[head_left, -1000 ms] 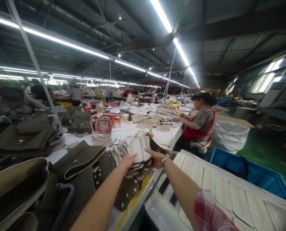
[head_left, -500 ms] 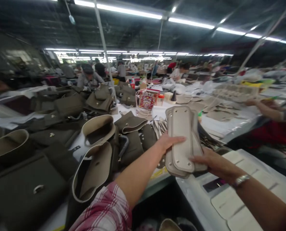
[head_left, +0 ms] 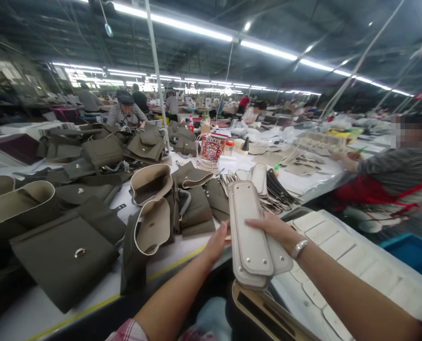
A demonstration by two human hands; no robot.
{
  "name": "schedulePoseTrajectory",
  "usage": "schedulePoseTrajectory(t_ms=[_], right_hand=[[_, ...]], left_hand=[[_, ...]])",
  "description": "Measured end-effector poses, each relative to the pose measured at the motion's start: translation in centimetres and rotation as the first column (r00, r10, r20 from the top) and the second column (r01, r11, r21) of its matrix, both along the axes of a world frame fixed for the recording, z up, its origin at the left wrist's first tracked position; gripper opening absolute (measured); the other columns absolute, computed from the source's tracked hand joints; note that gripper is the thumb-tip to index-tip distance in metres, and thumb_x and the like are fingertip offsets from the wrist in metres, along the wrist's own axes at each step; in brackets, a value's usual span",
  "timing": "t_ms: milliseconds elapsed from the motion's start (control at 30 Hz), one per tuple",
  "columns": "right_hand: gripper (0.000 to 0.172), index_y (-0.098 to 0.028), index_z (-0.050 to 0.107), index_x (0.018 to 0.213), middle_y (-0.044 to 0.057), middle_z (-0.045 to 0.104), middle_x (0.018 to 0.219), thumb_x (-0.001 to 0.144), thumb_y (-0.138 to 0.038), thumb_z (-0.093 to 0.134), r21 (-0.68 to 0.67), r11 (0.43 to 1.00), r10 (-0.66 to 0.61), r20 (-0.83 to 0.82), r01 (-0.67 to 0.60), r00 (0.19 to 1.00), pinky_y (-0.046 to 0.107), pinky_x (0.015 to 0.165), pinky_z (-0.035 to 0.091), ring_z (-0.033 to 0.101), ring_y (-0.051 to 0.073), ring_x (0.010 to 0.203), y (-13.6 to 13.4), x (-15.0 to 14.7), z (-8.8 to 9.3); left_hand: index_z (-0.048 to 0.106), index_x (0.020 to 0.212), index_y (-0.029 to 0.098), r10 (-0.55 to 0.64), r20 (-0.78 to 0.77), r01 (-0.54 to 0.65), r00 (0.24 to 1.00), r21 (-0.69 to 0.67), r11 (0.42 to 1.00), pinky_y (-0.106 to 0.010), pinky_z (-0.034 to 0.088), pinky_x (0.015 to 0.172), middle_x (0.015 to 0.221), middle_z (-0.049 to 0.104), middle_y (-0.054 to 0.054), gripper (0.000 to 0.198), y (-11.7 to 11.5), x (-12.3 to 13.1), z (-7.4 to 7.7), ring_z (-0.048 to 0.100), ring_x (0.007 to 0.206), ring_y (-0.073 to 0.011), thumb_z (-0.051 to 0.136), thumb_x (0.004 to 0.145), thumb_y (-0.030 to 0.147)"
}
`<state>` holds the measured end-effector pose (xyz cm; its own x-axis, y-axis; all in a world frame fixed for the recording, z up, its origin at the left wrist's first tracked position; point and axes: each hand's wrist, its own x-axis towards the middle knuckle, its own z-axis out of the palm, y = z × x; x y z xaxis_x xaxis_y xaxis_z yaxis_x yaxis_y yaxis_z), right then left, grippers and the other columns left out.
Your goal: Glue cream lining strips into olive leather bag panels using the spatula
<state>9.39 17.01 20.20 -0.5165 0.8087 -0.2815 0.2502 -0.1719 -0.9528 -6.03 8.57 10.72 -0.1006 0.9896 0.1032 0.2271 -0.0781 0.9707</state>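
A stack of pale beige leather-like panels (head_left: pixel 250 227), with rounded ends and metal rivets, is held up in front of me. My right hand (head_left: pixel 273 229) grips the stack from the right, thumb across the top panel and fingers out of sight underneath. Along the stack's left edge is my left hand (head_left: pixel 218 242), its thumb raised off the panels and its other fingers partly hidden; whether they touch the stack is unclear. Below the panels stands an open dark bag (head_left: pixel 264 312) with a tan lining. Lower panels fan out slightly to the right.
Dark olive bags (head_left: pixel 68 255) cover the table on the left. Bundled dark straps (head_left: pixel 278 189) lie beyond the stack. At right, white panels (head_left: pixel 353 255) line a plastic-covered surface, near a blue bin (head_left: pixel 415 255). A co-worker (head_left: pixel 402 156) sits on the right.
The stack has come down and toward me. My left thumb has left the top panel, and that hand has moved to the stack's left edge. My right hand still grips it.
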Motion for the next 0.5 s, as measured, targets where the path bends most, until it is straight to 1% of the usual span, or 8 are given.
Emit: schedulePoseTrajectory(t_ms=[33, 100, 133, 200, 300, 333, 400, 500], right_hand=[[0.044, -0.012, 0.054, 0.103, 0.012, 0.067, 0.09, 0.066, -0.029, 0.072, -0.058, 0.998, -0.033, -0.022, 0.031, 0.999, 0.031, 0.062, 0.054, 0.064, 0.02, 0.07, 0.2, -0.2, -0.2], [0.033, -0.01, 0.056, 0.096, 0.012, 0.067, 0.08, 0.072, -0.03, 0.067, -0.177, 0.981, -0.084, -0.02, 0.079, 0.996, 0.03, 0.056, 0.053, 0.063, 0.019, 0.062, 0.5, -0.6, -0.3], [0.029, -0.009, 0.057, 0.092, 0.011, 0.067, 0.076, 0.074, -0.03, 0.064, -0.232, 0.969, -0.091, -0.005, 0.087, 0.996, 0.029, 0.054, 0.052, 0.062, 0.018, 0.059, 0.5, -0.8, -0.4], [0.024, -0.008, 0.057, 0.087, 0.011, 0.066, 0.069, 0.077, -0.03, 0.061, -0.311, 0.947, -0.079, 0.032, 0.085, 0.996, 0.027, 0.051, 0.051, 0.061, 0.017, 0.054, 0.2, -1.2, -0.7], [0.02, -0.008, 0.058, 0.083, 0.01, 0.066, 0.069, 0.076, -0.026, 0.063, -0.329, 0.942, -0.035, 0.079, 0.059, 0.996, 0.026, 0.051, 0.051, 0.061, 0.016, 0.053, -1.4, -2.1, -2.0], [0.02, -0.008, 0.058, 0.083, 0.01, 0.066, 0.07, 0.074, -0.025, 0.065, -0.329, 0.943, -0.018, 0.093, 0.048, 0.996, 0.026, 0.052, 0.051, 0.061, 0.016, 0.054, -2.1, -2.5, -2.6], [0.023, -0.008, 0.059, 0.085, 0.011, 0.067, 0.076, 0.071, -0.024, 0.067, -0.343, 0.939, 0.011, 0.081, 0.017, 0.997, 0.028, 0.057, 0.052, 0.062, 0.017, 0.059, -3.4, -3.3, -3.9], [0.031, -0.008, 0.059, 0.088, 0.012, 0.067, 0.082, 0.063, -0.021, 0.071, -0.38, 0.924, 0.057, 0.004, -0.051, 0.998, 0.032, 0.066, 0.053, 0.064, 0.02, 0.068, -5.2, -4.9, -6.4]], left_hand=[[0.052, 0.12, 0.018, 0.03, -0.179, -0.029, 0.983, 0.011, 1.0, -0.037, 0.044, 0.087, 0.107, 0.063, -0.009, 0.049, -0.6, -1.3, -1.2, 0.056, 0.101, -0.0225, 0.021, 0.09, 0.042], [0.056, 0.115, 0.02, 0.087, -0.342, -0.079, 0.936, 0.037, 0.996, -0.041, 0.033, 0.097, 0.117, 0.058, -0.01, 0.036, -1.5, -4.0, -3.3, 0.047, 0.113, -0.0269, 0.043, 0.084, 0.032], [0.057, 0.115, 0.021, 0.116, -0.399, -0.102, 0.91, 0.057, 0.993, -0.042, 0.027, 0.101, 0.122, 0.054, -0.01, 0.035, -1.8, -5.3, -4.1, 0.041, 0.119, -0.0277, 0.047, 0.081, 0.025], [0.054, 0.118, 0.023, 0.187, -0.607, -0.138, 0.772, 0.128, 0.982, -0.043, 0.021, 0.102, 0.128, 0.049, -0.009, 0.04, -1.8, -7.7, -5.0, 0.036, 0.122, -0.0261, 0.043, 0.081, 0.014], [0.053, 0.117, 0.023, 0.264, -0.825, -0.138, 0.499, 0.224, 0.965, -0.041, 0.027, 0.095, 0.117, 0.056, -0.01, 0.038, -0.6, -9.9, -4.9, 0.045, 0.111, -0.0243, 0.039, 0.083, 0.012], [0.055, 0.114, 0.022, 0.278, -0.847, -0.14, 0.454, 0.24, 0.961, -0.04, 0.03, 0.091, 0.11, 0.059, -0.01, 0.035, 0.0, -10.3, -4.6, 0.048, 0.105, -0.0245, 0.041, 0.083, 0.014], [0.059, 0.105, 0.019, 0.306, -0.852, -0.164, 0.426, 0.26, 0.952, -0.039, 0.033, 0.084, 0.097, 0.061, -0.01, 0.029, 1.1, -10.8, -4.0, 0.05, 0.095, -0.0249, 0.043, 0.081, 0.016], [0.06, 0.098, 0.017, 0.374, -0.852, -0.228, 0.367, 0.307, 0.924, -0.038, 0.034, 0.078, 0.091, 0.059, -0.01, 0.024, 2.0, -11.1, -3.2, 0.05, 0.091, -0.026, 0.045, 0.08, 0.018]])
